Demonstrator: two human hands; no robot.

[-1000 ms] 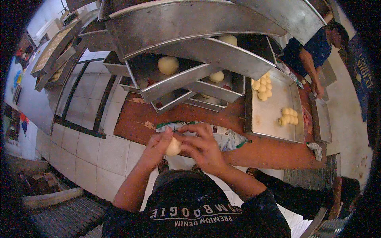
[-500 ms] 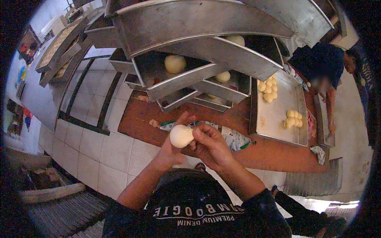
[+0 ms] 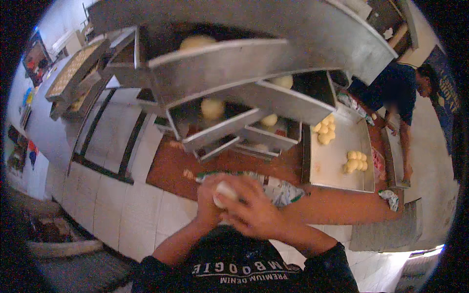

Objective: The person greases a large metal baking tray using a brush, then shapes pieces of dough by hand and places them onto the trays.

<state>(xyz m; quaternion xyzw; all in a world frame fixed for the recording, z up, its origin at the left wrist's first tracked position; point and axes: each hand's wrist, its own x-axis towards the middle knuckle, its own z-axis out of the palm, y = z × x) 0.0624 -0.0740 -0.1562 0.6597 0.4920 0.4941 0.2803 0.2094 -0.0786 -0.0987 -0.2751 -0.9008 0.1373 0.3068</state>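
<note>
Dough ball: pale, held up betw. the person's two hands, by near edge of desk [image 3: 332, 210]; only a patch of the dough ball [image 3: 225, 194] shows, rest covered.
Grip, L hand [image 3: 209, 199]: curled round ball's L side, closed on it.
Grip, R hand [image 3: 254, 207]: fingers bent over ball's R side, pressing it against L; fingertips blurred.
Ball vs hands: R of L palm, L of R palm; touching both, neither nearer.
Axis: looks roundish; no clear long axis, can't tell which way it points.
Bag: crumpled printed plastic bag [image 3: 287, 194] on desk, just beyond hands.
Tray: rect. metal baking tray [image 3: 337, 171] to R; two clusters of yellow dough balls, one back L, one front R.
Pans: deep metal pans [image 3: 229, 129], stacked crisscross beyond hands; single balls in several.
Co-worker: far R, dark top [image 3: 383, 88], arm down at narrow metal pan [image 3: 394, 163].
</note>
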